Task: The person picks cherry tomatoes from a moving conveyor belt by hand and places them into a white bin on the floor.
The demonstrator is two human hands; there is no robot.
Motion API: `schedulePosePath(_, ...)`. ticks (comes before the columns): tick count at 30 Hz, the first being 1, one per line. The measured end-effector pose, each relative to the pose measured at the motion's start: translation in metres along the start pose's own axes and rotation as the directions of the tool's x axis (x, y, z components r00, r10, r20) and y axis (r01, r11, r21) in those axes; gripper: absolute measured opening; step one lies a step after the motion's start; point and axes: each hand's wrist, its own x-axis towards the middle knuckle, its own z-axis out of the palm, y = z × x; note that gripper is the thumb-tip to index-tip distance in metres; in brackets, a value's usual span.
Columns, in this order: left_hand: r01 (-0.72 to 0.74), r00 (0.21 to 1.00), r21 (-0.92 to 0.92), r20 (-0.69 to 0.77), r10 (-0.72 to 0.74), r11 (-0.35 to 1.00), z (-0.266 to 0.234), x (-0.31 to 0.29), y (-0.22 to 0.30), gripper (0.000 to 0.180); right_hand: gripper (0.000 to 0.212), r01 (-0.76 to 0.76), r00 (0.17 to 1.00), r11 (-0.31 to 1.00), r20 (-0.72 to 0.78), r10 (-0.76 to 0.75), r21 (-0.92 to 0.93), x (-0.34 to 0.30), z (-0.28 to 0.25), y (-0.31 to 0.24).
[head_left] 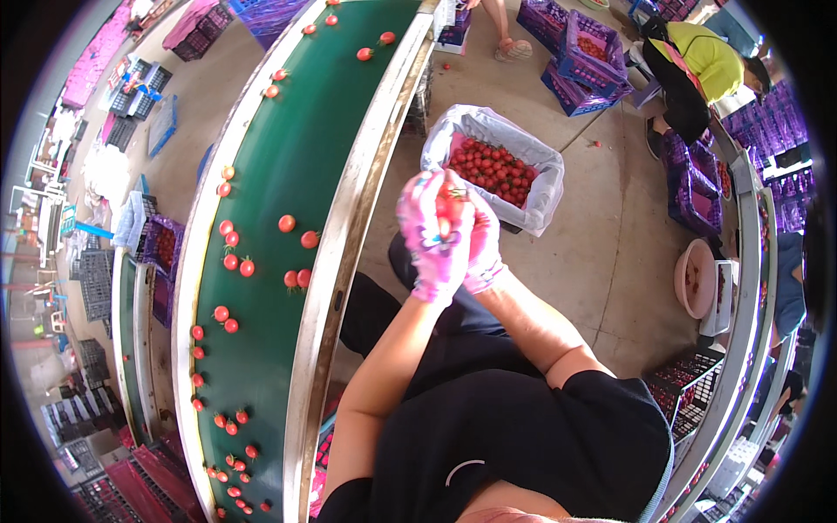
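Tomato (446, 209) sits pinched between left hand (433, 235) and right hand (481, 244), both closed on it.

Green conveyor belt (305, 157) carrying scattered red tomatoes (287, 223); lined crate of tomatoes (493, 167) on floor; purple crates (580, 52); person in yellow top (702, 61); pink basin (695, 279).

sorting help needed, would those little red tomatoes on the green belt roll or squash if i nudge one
Probably roll: the tomatoes look small and round, lying loose and scattered on the smooth green belt. Probably light too: the gloved left hand and right hand hold some together. Likely soft-skinned, so nudge gently.
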Motion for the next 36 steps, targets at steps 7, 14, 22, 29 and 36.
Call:
schedulePosePath(7, 0.585, 0.807, -0.537, 0.308, -0.504, 0.607, 0.069, -0.006, -0.017, 0.065, 0.052, 0.240, 0.924, 0.971, -0.309, -0.228, 0.003, 0.043, -0.106, -0.077)
schedulePosePath(14, 0.783, 0.579, -0.557, 0.491, -0.651, 0.276, -0.024, -0.019, 0.013, 0.058, 0.077, 0.127, 0.794, 0.991, -0.594, -0.128, -0.045, 0.097, -0.220, -0.148)
schedulePosePath(22, 0.409, 0.849, -0.077, 0.397, -0.349, 0.909, -0.199, -0.078, 0.068, 0.040, 0.032, -0.260, 0.914, 0.698, -0.403, -0.045, -0.667, 0.078, -0.222, -0.173)
schedulePosePath(29, 0.198, 0.958, 0.231, 0.161, -0.238, 0.953, -0.290, -0.121, 0.102, 0.034, 0.033, 0.326, 0.945, 0.463, 0.276, -0.173, -0.824, 0.079, 0.022, 0.019)
schedulePosePath(36, 0.403, 0.874, 0.868, -0.272, -0.403, 0.289, -0.404, -0.156, 0.093, 0.049, 0.030, 0.661, 0.360, 0.261, 0.603, 0.713, -0.704, -0.021, 0.146, 0.240)
